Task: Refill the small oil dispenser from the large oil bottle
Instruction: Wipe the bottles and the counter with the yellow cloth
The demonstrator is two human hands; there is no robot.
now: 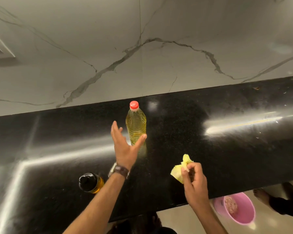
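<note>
1. Large oil bottle (135, 122): upright at frame centre on the black desk (227, 149), near the marble wall. Red cap on. Looks nearly full of yellow oil.
2. Small oil dispenser (90, 182): lower left of frame, upright on the desk, well apart from the bottle. Black lid on. Some oil is visible in it, but I can't read the level from this angle.
3. Left hand (123, 146): reaching at the bottle with fingers (115, 130) spread apart and straight. The thumb tip touches or sits just at the bottle's lower body; nothing is gripped yet. Watch on the wrist.
4. Right hand (195, 181): lower right of centre, fingers curled and clamped on a crumpled yellow cloth (180, 169), held just over the desk's front edge.
5. Progress, my read: early or very late, can't say which. Both containers are capped and no pour is under way. If early, everything remains: grab the bottle, uncap both, bring them together, pour, recap.
6. Note: the cloth occupies the right hand, so two-handed uncapping needs it put down first.
7. Off-task: pink bucket (240, 210) on the floor, lower right.
</note>
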